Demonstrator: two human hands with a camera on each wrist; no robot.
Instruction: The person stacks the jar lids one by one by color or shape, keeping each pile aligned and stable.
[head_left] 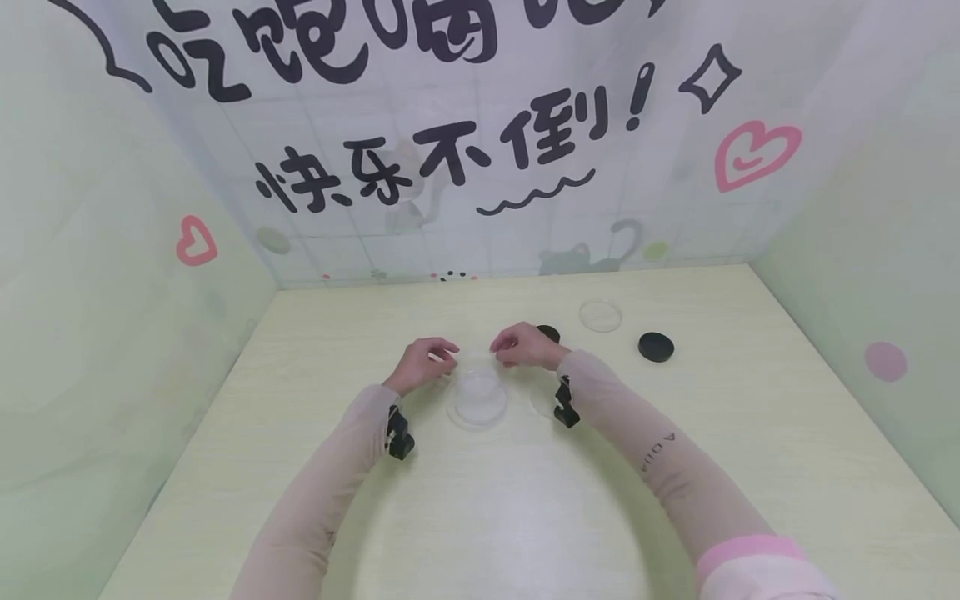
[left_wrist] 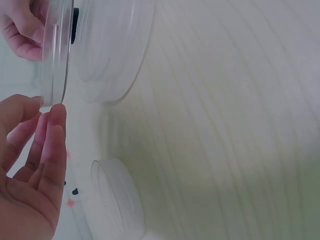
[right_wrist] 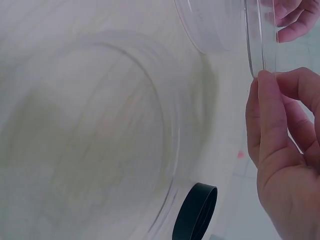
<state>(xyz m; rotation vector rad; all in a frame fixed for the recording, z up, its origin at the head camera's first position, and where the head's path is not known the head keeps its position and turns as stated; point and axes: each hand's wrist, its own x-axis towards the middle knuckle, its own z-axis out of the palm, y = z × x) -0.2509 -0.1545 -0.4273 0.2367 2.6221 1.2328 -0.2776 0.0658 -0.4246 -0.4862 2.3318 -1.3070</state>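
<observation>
Both hands hold a clear round petri dish part (left_wrist: 56, 60) up between them, tilted on edge in the wrist views. The left hand (head_left: 423, 364) pinches one side of its rim between thumb and fingertips. At the opposite side the right hand (head_left: 522, 345) pinches the rim the same way. Just on the near side of the hands, a stack of clear dishes (head_left: 482, 407) rests on the table. Another clear dish (left_wrist: 120, 202) lies near the left hand in the left wrist view. Beside the right wrist is a large clear dish (right_wrist: 172, 130), partly cut off in that view.
A black round lid (head_left: 656, 347) lies to the right on the pale wooden table (head_left: 510, 517). A second black lid (head_left: 551, 333) is partly hidden behind the right hand. Farther back sits a clear shallow dish (head_left: 601, 316). Printed curtains (head_left: 450, 233) enclose the table's back and sides.
</observation>
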